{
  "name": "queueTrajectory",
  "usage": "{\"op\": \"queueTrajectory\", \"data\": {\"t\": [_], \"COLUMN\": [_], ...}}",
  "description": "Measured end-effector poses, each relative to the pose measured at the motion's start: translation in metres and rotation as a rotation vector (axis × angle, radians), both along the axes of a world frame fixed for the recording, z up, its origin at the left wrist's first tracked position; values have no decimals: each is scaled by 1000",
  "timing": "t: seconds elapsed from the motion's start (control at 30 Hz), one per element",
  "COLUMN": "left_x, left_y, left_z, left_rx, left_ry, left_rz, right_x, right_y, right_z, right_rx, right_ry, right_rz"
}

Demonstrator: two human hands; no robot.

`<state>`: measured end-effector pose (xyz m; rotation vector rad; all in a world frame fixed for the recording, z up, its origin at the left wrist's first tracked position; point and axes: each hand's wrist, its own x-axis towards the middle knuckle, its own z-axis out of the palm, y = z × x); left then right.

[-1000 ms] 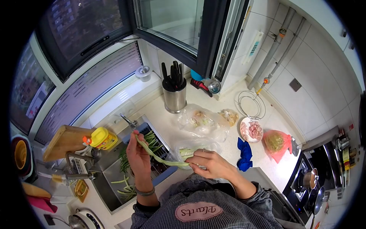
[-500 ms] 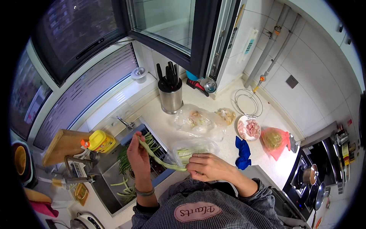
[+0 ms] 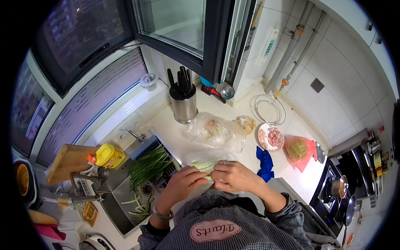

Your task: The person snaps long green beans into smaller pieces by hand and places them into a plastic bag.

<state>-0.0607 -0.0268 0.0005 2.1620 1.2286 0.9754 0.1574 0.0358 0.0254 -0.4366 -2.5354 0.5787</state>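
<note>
My left hand (image 3: pixel 183 182) and my right hand (image 3: pixel 235 176) meet in front of my apron, fingers pinched together. Between the fingertips shows a short bit of a pale green bean (image 3: pixel 207 178); the rest of it is hidden by the hands. Just beyond them, a clear plastic bag (image 3: pixel 196 157) holds more pale green beans (image 3: pixel 205 166). Left of my left hand, loose bean pieces (image 3: pixel 141 208) lie in the steel sink (image 3: pixel 114 208). A bunch of thin green stalks (image 3: pixel 148 166) rests on a dark drain rack (image 3: pixel 163 180) over the sink.
Behind the bags stands a knife block (image 3: pixel 183 104). To the right are a plate of raw meat (image 3: pixel 271 137), a blue cloth-like item (image 3: pixel 265 163), a pink bag (image 3: pixel 301 152) and a stove with a pot (image 3: pixel 338 187). A yellow bottle (image 3: pixel 109 156) stands by the sink.
My left hand has come down and right from above the sink to meet my right hand. The long bean stretched between them before is now mostly hidden in the fingers.
</note>
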Motion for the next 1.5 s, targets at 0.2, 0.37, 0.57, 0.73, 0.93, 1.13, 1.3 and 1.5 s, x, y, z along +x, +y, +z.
{"op": "queueTrajectory", "data": {"t": [0.2,0.37,0.57,0.73,0.93,1.13,1.3,1.5], "left_x": [7,9,10,14,21,26,32,13], "left_y": [-1,-1,-5,-3,-2,0,0,16], "left_z": [14,15,10,2,-5,-15,-12,-16], "left_rx": [274,415,539,605,634,614,37,-372], "left_ry": [193,297,411,342,278,146,-557,-1398], "left_rz": [64,56,62,105,235,314,488,541], "right_x": [5,8,5,-11,-29,-35,-39,-26], "right_y": [0,-2,-5,-18,-31,-31,-34,-31], "right_z": [4,6,0,-9,-31,-47,-49,-57], "right_rx": [-3,21,-108,-232,-462,-838,-1004,-1000], "right_ry": [-70,-107,-13,211,433,607,725,542], "right_rz": [-16,7,-66,-241,-517,-534,-433,-413]}}
